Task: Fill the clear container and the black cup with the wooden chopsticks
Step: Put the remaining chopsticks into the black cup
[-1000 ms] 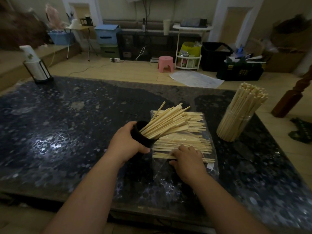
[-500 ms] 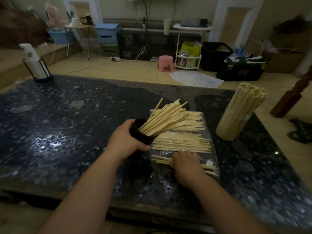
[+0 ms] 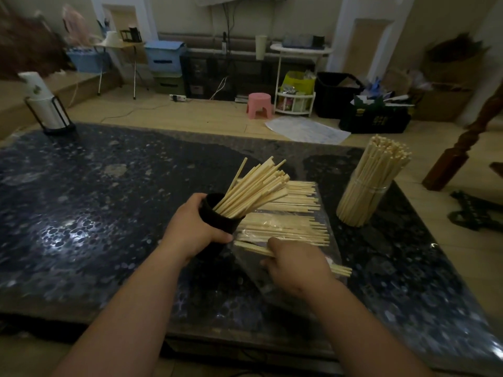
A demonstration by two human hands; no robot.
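A lived-in home room: beyond the dark stone table (image 3: pixel 109 202) stand a pink stool (image 3: pixel 260 104), storage bins (image 3: pixel 163 59) and a white trolley (image 3: pixel 295 80).

1. One black cup (image 3: pixel 217 223), near the middle.
2. One clear container (image 3: pixel 362 205), to the right.
3. The wooden chopsticks (image 3: pixel 285 229) are too many to count. They are in four lots: in the cup, in the container, lying on the bag, and a few in a hand.
4. One plastic bag (image 3: pixel 250 273).
5. Two hands: left hand (image 3: pixel 190 229), right hand (image 3: pixel 296 265).
6. One paper roll (image 3: pixel 40 102), far left.
7. One pink stool (image 3: pixel 259 104), far.
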